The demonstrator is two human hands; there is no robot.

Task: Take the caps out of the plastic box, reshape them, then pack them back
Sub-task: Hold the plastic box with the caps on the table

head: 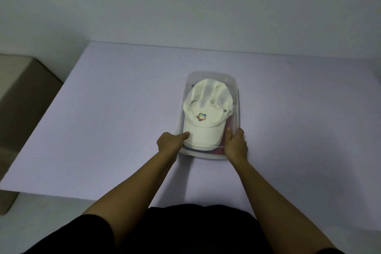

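The clear plastic box [208,150] sits right of the table's [103,109] centre, long axis running from near edge to far edge. The white cap [204,113] lies inside, brim nearest the person (red fabric beneath). Left hand [170,142] pinches the brim; right hand [235,144] clamps the box's near-right corner, probably steadying it

Plastic box [235,88]: clear, sitting mid-table.
White cap [207,113]: lying topmost inside, brim nearest, colourful logo facing up.
Red cap [226,128]: peeking out underneath.
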